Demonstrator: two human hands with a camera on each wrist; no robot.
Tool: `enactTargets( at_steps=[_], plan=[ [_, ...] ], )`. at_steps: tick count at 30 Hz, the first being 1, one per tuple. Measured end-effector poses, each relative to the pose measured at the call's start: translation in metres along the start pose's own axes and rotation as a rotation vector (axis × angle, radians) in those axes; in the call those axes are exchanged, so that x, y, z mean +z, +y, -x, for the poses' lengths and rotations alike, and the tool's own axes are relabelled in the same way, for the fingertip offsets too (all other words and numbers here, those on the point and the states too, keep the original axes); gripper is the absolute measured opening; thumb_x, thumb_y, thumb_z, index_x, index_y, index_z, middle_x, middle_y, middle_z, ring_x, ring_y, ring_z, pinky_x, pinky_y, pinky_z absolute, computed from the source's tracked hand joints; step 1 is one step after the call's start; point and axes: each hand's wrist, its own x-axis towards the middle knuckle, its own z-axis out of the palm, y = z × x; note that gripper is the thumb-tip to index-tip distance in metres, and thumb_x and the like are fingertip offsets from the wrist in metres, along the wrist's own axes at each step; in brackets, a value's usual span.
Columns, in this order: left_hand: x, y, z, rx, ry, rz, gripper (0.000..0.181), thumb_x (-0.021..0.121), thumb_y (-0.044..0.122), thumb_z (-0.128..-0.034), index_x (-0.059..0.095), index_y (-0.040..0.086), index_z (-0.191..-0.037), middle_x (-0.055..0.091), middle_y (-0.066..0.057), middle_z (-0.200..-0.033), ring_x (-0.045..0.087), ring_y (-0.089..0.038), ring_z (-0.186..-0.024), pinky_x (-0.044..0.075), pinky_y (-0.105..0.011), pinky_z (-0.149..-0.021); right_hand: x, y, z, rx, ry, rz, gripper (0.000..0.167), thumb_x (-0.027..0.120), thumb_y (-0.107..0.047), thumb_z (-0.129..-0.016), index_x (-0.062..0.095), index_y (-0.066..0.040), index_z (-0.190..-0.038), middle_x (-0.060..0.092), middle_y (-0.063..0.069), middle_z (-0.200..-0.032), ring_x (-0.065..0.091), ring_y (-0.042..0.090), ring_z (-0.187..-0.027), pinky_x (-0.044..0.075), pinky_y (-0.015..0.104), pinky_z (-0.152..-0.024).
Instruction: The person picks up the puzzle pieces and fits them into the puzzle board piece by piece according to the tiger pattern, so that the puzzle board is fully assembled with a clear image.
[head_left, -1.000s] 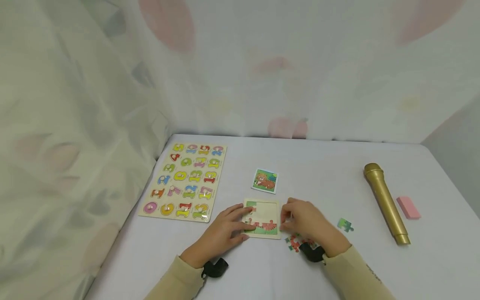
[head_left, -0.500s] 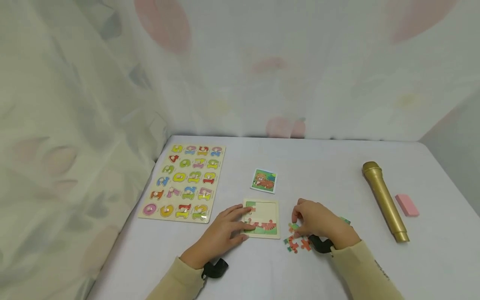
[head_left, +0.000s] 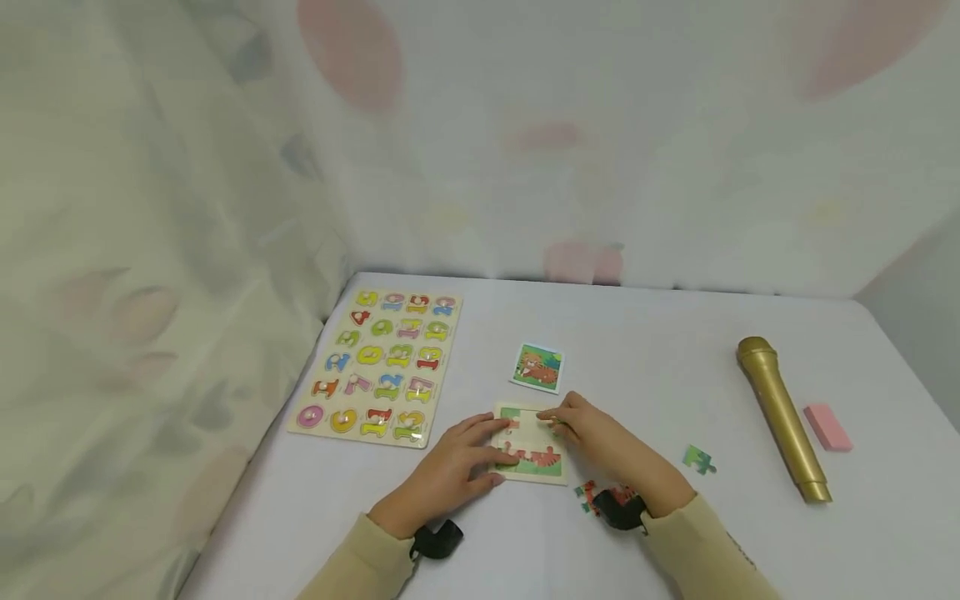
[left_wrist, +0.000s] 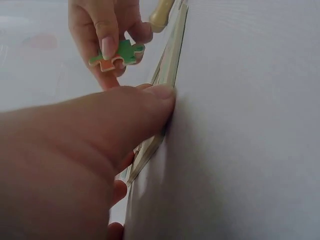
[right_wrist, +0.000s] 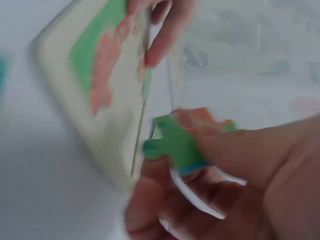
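A square puzzle tray lies near the table's middle, with joined pieces along its near side and a piece in its far left corner. My left hand rests on the tray's left side, fingers spread and fairly straight; its thumb lies at the tray's edge. Over the tray's right part, my right hand pinches a green and orange puzzle piece between thumb and fingers, above the board. Loose red pieces lie partly hidden under my right wrist. A green piece lies farther right.
A small tiger picture card lies beyond the tray. On the left is a number board with coloured numerals. At the right lie a gold microphone and a pink block. A patterned cloth hangs behind the table.
My right hand went from beside the tray to the loose pieces, then came back left over the tray with a piece pinched. My left hand has stayed on the tray. The head view shifted slightly.
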Motion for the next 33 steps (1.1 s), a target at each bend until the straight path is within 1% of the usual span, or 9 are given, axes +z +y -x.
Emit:
enactTargets(
  at_steps=[3, 8, 10, 13, 17, 20, 24, 28, 33],
  plan=[
    [0.002, 0.001, 0.000, -0.001, -0.003, 0.007, 0.031, 0.079, 0.032, -0.0962, 0.077, 0.032, -0.127, 0.044, 0.002, -0.162, 0.029, -0.025, -0.155, 0.030, -0.053, -0.123, 0.004, -0.007, -0.010, 0.052, -0.008, -0.011, 0.030, 0.065, -0.004, -0.103, 0.068, -0.002, -0.133, 0.061, 0.003, -0.106, 0.060, 0.018, -0.091, 0.055, 0.036, -0.082],
    [0.004, 0.002, 0.001, -0.001, 0.004, 0.005, 0.031, 0.080, 0.031, -0.0954, 0.077, 0.032, -0.126, 0.044, 0.002, -0.162, 0.030, -0.025, -0.154, 0.030, -0.052, -0.123, 0.011, -0.013, -0.035, 0.157, 0.089, -0.019, 0.014, 0.081, -0.004, -0.091, 0.074, -0.010, -0.101, 0.066, -0.005, -0.083, 0.061, 0.012, -0.076, 0.055, 0.033, -0.072],
    [0.004, 0.002, 0.001, -0.005, 0.002, 0.000, 0.030, 0.079, 0.032, -0.0956, 0.077, 0.033, -0.126, 0.044, 0.002, -0.162, 0.030, -0.025, -0.155, 0.030, -0.052, -0.123, 0.012, -0.014, -0.043, 0.165, 0.110, 0.007, 0.012, 0.084, -0.003, -0.088, 0.078, -0.012, -0.094, 0.069, -0.006, -0.083, 0.063, 0.011, -0.078, 0.057, 0.033, -0.074],
    [0.003, 0.002, 0.001, -0.004, 0.000, -0.002, 0.031, 0.079, 0.033, -0.0960, 0.077, 0.033, -0.127, 0.044, 0.002, -0.162, 0.030, -0.025, -0.154, 0.030, -0.052, -0.123, 0.014, -0.013, -0.051, 0.165, 0.107, 0.031, 0.012, 0.084, -0.004, -0.087, 0.082, -0.013, -0.094, 0.073, -0.005, -0.088, 0.067, 0.013, -0.083, 0.059, 0.034, -0.080],
    [0.002, 0.003, 0.000, 0.009, -0.004, 0.005, 0.031, 0.079, 0.032, -0.0964, 0.077, 0.032, -0.127, 0.044, 0.001, -0.163, 0.031, -0.026, -0.154, 0.030, -0.052, -0.123, 0.016, -0.011, -0.053, 0.158, 0.101, 0.070, 0.011, 0.084, -0.005, -0.088, 0.083, -0.010, -0.097, 0.075, 0.010, -0.120, 0.070, 0.027, -0.109, 0.057, 0.042, -0.095],
    [0.002, 0.004, -0.001, 0.020, -0.004, 0.006, 0.030, 0.078, 0.032, -0.0967, 0.077, 0.031, -0.127, 0.044, 0.000, -0.163, 0.031, -0.027, -0.154, 0.030, -0.052, -0.123, 0.018, -0.011, -0.051, 0.148, 0.108, 0.154, 0.013, 0.085, -0.007, -0.087, 0.084, -0.012, -0.099, 0.065, 0.014, -0.141, 0.062, 0.033, -0.129, 0.053, 0.048, -0.104],
    [0.003, 0.003, 0.001, 0.016, 0.002, 0.009, 0.031, 0.079, 0.032, -0.0963, 0.077, 0.031, -0.127, 0.045, 0.000, -0.162, 0.033, -0.027, -0.153, 0.031, -0.053, -0.122, 0.021, -0.013, -0.046, 0.094, 0.121, 0.299, 0.013, 0.087, -0.016, -0.086, 0.084, -0.017, -0.099, 0.071, 0.003, -0.123, 0.066, 0.026, -0.120, 0.057, 0.045, -0.098],
    [0.005, 0.001, 0.002, 0.017, 0.002, 0.003, 0.031, 0.079, 0.031, -0.0963, 0.077, 0.032, -0.127, 0.045, -0.001, -0.162, 0.033, -0.028, -0.153, 0.032, -0.054, -0.122, 0.023, -0.016, -0.030, -0.011, 0.059, 0.503, 0.018, 0.081, -0.027, -0.093, 0.083, -0.019, -0.109, 0.072, -0.004, -0.112, 0.067, 0.022, -0.106, 0.058, 0.045, -0.090],
    [0.000, 0.000, 0.002, 0.001, -0.004, -0.009, 0.031, 0.077, 0.033, -0.0975, 0.076, 0.034, -0.128, 0.044, 0.000, -0.163, 0.031, -0.027, -0.154, 0.030, -0.055, -0.122, 0.024, -0.016, -0.017, -0.091, 0.023, 0.676, 0.041, 0.074, -0.037, -0.099, 0.070, -0.023, -0.137, 0.061, 0.005, -0.142, 0.057, 0.030, -0.125, 0.055, 0.052, -0.096]
  ],
)
